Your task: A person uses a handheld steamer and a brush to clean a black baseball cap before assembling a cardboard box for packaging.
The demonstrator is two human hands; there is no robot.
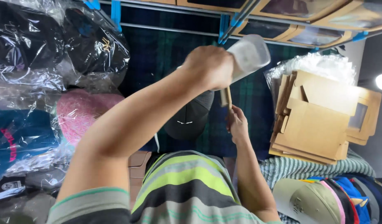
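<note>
A dark green plaid cloth [166, 54] covers the surface ahead of the person. At the left lie bagged caps in clear plastic: black caps [95, 45], a blue cap [20, 139] and a pink fuzzy cap [81, 112]. At the right a stack of flat brown cardboard boxes [319, 120] with window cut-outs leans against a clear bag [319, 64], and a row of nested caps [323, 199] in several colours sits at the lower right. A dark grey cap [189, 118] lies on the cloth, below the raised left hand [209, 66], whose fingers are clenched around a folded box with a clear window [249, 56], held up above the cloth. The right hand [237, 124] sits just below it, fingers pinching the box's brown cardboard flap [226, 97].
</note>
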